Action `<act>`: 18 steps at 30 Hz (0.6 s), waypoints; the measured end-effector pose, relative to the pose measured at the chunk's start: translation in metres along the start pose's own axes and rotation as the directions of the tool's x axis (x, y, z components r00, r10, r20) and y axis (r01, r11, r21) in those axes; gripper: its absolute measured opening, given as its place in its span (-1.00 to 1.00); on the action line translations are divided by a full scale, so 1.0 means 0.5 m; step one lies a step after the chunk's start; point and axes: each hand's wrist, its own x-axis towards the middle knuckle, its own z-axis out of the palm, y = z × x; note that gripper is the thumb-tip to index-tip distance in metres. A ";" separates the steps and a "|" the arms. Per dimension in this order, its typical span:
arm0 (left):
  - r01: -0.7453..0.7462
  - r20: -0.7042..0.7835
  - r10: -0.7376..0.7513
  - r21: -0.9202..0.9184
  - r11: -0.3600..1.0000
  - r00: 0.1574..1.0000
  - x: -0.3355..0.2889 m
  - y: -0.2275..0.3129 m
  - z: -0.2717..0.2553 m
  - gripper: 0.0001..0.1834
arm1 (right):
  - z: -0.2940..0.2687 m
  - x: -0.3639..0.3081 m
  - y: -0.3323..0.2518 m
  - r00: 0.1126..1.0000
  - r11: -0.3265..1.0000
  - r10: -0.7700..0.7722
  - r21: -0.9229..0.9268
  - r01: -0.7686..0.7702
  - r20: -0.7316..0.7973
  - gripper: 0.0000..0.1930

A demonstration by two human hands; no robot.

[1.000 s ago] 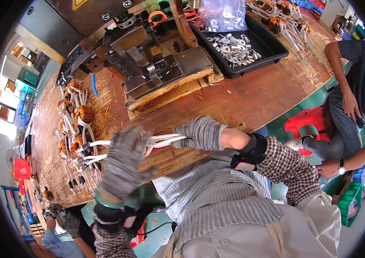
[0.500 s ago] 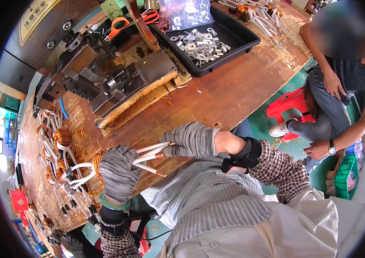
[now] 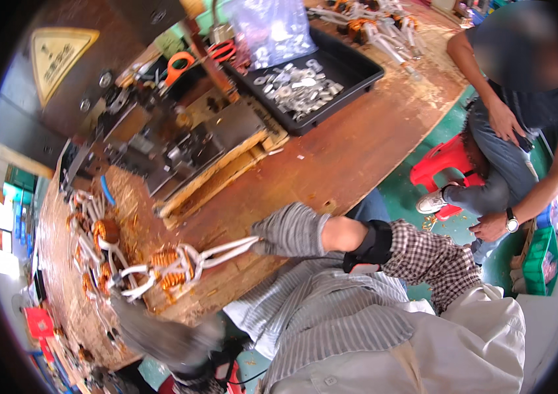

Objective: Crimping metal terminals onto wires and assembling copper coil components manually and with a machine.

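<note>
My right hand, in a grey knitted glove, is closed on the ends of white-sleeved leads. The leads run left to a copper-wound coil near the bench's front edge. More white leads leave the coil's other side. Just below those leads is my left hand, also gloved. Motion smears its fingers, so whether it holds anything is unclear. Beyond the coil, to the left, lies a pile of similar coils with white leads.
A dark metal press fixture stands on the wooden bench. Behind it are orange-handled scissors and a black tray of metal terminals. More coils lie at the far right. A person sits on a red stool beside a green crate.
My left hand has let go of the leads beside my right hand and moved down and left, uncovering the coil. My right hand still grips lead ends. The view has shifted slightly.
</note>
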 end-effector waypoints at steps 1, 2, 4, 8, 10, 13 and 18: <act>-0.110 -0.041 0.102 -0.346 0.932 0.994 -0.110 -0.018 0.042 -0.53 | -0.001 -0.002 -0.008 0.997 0.998 -0.066 0.004 0.067 -0.043 -0.69; -0.475 -0.138 0.560 -0.711 0.518 0.817 0.021 0.033 0.006 -0.64 | -0.006 0.003 -0.011 1.000 1.000 -0.001 0.031 0.000 0.024 -0.71; -0.463 0.011 0.631 -0.670 0.580 0.776 0.057 0.105 0.061 -0.61 | 0.043 -0.016 0.045 0.995 0.995 -0.092 -0.031 0.091 -0.048 -0.74; 0.229 0.539 0.344 -0.734 0.639 0.769 0.008 0.086 0.187 -0.51 | 0.031 0.007 0.035 0.986 0.985 -0.169 0.039 0.169 0.008 -0.83; 0.266 0.569 0.390 -0.752 0.604 0.724 0.014 0.077 0.187 -0.49 | 0.010 0.011 0.023 0.983 0.984 -0.176 -0.029 0.178 0.050 -0.82; 0.278 0.613 0.408 -0.726 0.629 0.677 0.044 0.070 0.167 -0.52 | -0.014 -0.001 0.002 0.994 0.993 -0.111 -0.045 0.112 0.012 -0.80; 0.305 0.536 0.396 -0.803 0.511 0.746 0.020 0.043 0.207 -0.68 | -0.004 -0.002 0.004 0.990 0.982 -0.083 -0.180 0.062 -0.113 -0.79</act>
